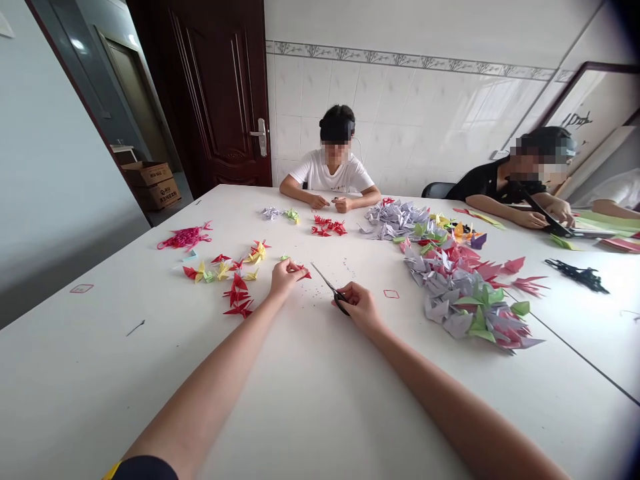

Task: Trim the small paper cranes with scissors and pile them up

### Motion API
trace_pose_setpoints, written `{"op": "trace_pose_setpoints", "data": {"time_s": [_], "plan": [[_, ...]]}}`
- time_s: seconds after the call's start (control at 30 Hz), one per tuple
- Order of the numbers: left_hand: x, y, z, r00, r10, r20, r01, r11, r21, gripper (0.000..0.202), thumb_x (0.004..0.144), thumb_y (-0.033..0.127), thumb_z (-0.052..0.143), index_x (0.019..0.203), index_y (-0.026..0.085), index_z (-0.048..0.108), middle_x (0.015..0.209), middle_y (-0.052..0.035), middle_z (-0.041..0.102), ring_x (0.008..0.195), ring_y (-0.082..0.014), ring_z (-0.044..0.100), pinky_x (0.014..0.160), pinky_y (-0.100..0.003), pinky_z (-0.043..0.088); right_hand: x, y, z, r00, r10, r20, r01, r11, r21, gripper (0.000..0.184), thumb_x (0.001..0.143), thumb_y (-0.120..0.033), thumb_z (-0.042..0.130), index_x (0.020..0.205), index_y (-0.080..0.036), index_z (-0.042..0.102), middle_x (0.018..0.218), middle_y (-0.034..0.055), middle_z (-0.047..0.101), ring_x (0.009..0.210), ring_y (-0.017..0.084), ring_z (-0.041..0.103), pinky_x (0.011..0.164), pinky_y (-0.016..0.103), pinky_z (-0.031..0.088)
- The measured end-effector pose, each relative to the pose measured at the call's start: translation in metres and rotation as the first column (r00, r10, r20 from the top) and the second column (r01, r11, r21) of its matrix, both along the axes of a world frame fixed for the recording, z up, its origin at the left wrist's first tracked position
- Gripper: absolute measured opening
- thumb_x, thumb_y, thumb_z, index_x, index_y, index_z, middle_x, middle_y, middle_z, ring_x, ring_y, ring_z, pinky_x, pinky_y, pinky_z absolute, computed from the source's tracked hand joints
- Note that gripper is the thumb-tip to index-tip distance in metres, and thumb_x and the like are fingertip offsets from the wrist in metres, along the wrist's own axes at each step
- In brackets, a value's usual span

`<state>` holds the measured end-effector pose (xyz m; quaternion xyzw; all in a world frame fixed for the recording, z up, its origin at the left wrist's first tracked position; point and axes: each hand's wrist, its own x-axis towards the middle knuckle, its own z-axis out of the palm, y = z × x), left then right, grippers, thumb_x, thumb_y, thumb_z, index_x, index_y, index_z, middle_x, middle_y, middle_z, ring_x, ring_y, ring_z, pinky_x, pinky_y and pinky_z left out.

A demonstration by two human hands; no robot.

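My left hand (286,278) pinches a small red origami crane (303,273) between its fingertips. My right hand (360,306) grips a pair of black-handled scissors (331,291), whose metal blades point up and left, with the tips close to the red crane. Tiny paper scraps (346,268) are scattered on the white table (150,373) just beyond the scissors. Left of my hands lie small red and yellow origami cranes (235,280). To the right is a large heap of bigger grey, pink and green origami cranes (465,297).
Across the table, a seated person (333,160) handles something small among more paper cranes. On the right, another person (525,183) uses long scissors over coloured paper sheets (605,223). A pink string of cranes (185,237) lies at the far left. Cardboard boxes (151,185) stand by a doorway.
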<state>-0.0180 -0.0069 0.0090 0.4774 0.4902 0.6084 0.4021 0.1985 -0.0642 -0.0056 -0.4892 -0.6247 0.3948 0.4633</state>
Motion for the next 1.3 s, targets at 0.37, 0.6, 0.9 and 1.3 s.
{"op": "trace_pose_setpoints", "data": {"time_s": [0.37, 0.6, 0.9, 1.3], "plan": [[0.001, 0.001, -0.001, 0.994, -0.092, 0.055, 0.094, 0.995, -0.038, 0.041, 0.056, 0.03, 0.084, 0.069, 0.018, 0.047, 0.069, 0.001, 0.061, 0.072, -0.0205, 0.07, 0.075, -0.035, 0.056, 0.002, 0.001, 0.0, 0.997, 0.046, -0.057, -0.049, 0.997, -0.051, 0.027, 0.07, -0.043, 0.076, 0.081, -0.022, 0.063, 0.065, -0.0023, 0.062, 0.052, 0.011, 0.047, 0.049, 0.025, 0.034], [0.003, -0.002, 0.0, 0.995, -0.092, -0.03, 0.092, 0.996, -0.001, 0.036, 0.062, 0.032, 0.082, 0.071, 0.017, 0.05, 0.072, -0.0004, 0.063, 0.066, -0.0179, 0.069, 0.07, -0.033, 0.056, 0.002, -0.002, 0.008, 0.998, 0.035, -0.058, -0.039, 0.997, -0.072, 0.026, 0.069, -0.042, 0.076, 0.079, -0.023, 0.062, 0.061, -0.0038, 0.056, 0.054, 0.013, 0.051, 0.05, 0.026, 0.036], [0.008, -0.002, 0.0, 0.999, 0.006, 0.05, -0.006, 1.0, -0.009, 0.035, 0.058, 0.025, 0.085, 0.064, 0.015, 0.052, 0.062, 0.0005, 0.059, 0.059, -0.0111, 0.061, 0.063, -0.028, 0.056, 0.003, -0.004, 0.01, 1.0, 0.005, -0.02, -0.006, 0.999, -0.043, 0.029, 0.065, -0.043, 0.077, 0.078, -0.022, 0.062, 0.061, -0.0024, 0.058, 0.051, 0.011, 0.047, 0.048, 0.025, 0.034], [-0.02, -0.027, 0.041, 0.881, 0.085, 0.466, -0.003, 0.985, -0.175, 0.02, 0.072, 0.015, 0.078, 0.075, 0.012, 0.059, 0.078, -0.0029, 0.066, 0.069, -0.0054, 0.062, 0.06, -0.014, 0.046, 0.005, -0.009, 0.011, 1.0, 0.003, 0.02, -0.002, 0.999, -0.047, 0.039, 0.064, -0.051, 0.08, 0.081, -0.021, 0.063, 0.066, 0.0013, 0.064, 0.053, 0.012, 0.049, 0.046, 0.025, 0.035]]}}
